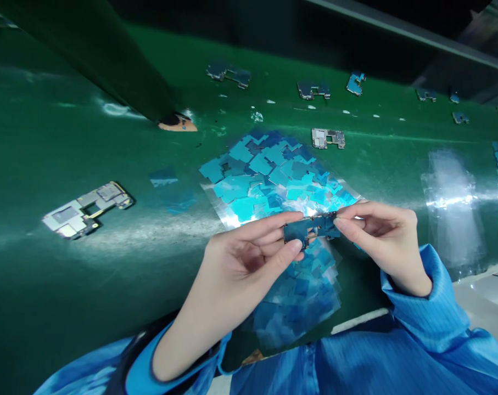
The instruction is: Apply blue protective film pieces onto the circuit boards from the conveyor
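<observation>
A small dark blue circuit board [297,231] with a gap in its middle is held up between both hands. My left hand [249,258] is closed on its left end, thumb in front and fingers behind. At the right end, the thumb and forefinger of my right hand [378,233] pinch the board's edge; whether they grip a film there cannot be made out. Beneath and behind the board spreads a pile of shiny blue film pieces [249,192] on clear plastic sheets.
A silver circuit board [70,218] lies at left, another [319,138] beyond the film pile. Several dark boards [228,74] line the back. A green post [121,60] rises at upper left. Clear plastic sheets [452,219] lie at right on the green table [88,307].
</observation>
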### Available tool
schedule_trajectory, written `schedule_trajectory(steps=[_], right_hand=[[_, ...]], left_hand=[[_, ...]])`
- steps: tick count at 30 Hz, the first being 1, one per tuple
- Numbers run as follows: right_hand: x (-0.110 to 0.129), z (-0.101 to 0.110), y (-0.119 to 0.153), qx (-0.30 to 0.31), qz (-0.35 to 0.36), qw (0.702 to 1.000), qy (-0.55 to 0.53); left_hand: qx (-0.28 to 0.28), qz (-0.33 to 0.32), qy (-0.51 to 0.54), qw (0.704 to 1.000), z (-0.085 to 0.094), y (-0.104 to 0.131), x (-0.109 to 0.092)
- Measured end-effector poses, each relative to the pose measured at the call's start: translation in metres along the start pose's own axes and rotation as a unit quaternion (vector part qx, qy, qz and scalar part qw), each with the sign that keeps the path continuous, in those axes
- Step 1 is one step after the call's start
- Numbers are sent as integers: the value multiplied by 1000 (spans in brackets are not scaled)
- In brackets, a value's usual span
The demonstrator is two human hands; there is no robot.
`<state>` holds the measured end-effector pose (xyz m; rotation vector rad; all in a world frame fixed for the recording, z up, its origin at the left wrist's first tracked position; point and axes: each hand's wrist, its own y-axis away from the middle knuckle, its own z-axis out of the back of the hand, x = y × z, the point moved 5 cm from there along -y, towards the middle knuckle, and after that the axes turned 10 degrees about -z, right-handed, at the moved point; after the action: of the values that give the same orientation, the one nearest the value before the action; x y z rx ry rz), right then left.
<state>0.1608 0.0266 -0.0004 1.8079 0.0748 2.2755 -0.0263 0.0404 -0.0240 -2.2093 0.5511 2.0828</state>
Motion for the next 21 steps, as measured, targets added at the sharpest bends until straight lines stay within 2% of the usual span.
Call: schedule_trajectory(steps=[9,13,21], right_hand=[[0,-1,0,1,-10,1000,-2],[-2,-3,0,3,-1,1000,4],[1,-2,1,-34,64,991,111]], left_hand=[[-24,0,67,997,-2,-2,2],[-30,12,65,997,-1,-1,4],[-40,29,59,997,0,1,6]])
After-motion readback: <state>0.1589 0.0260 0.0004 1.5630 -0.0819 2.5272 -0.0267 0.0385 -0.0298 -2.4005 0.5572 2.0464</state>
